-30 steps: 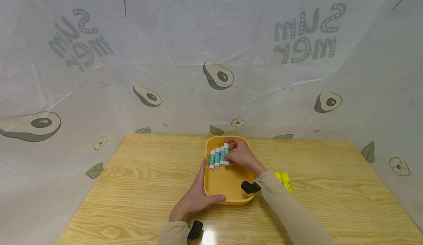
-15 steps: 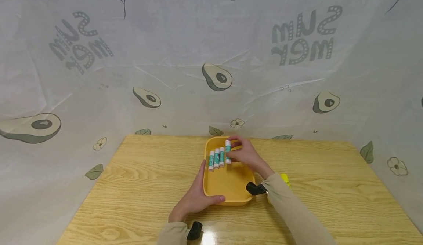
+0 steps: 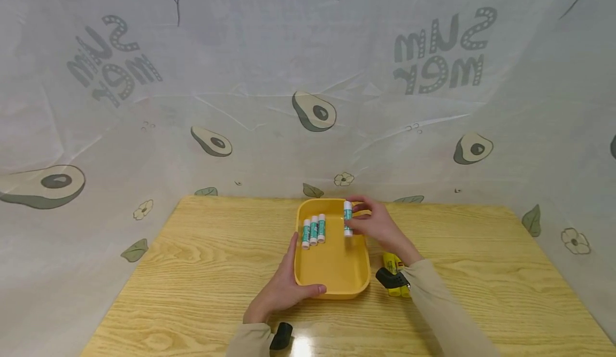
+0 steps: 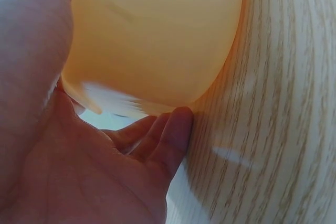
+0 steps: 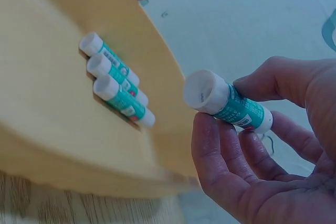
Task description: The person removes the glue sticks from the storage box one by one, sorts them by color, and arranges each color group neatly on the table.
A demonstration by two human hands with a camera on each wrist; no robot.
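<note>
My right hand pinches a glue stick between thumb and fingers. It is a white-capped tube with a teal label, held above the right part of a yellow plastic tray. Three matching glue sticks lie side by side in the tray, against its left wall in the head view. At the tray's near left corner, my left hand holds the rim and side, thumb along the front edge and fingers along the left side. The left wrist view shows its fingertips against the tray's outer wall.
Two yellow tubes lie on the wooden table just right of the tray, partly hidden by my right wrist and its black wrist mount. A printed cloth hangs behind the table.
My right hand has lifted the rightmost glue stick out of the row and carried it right, over the tray's right part. The left hand stays on the tray.
</note>
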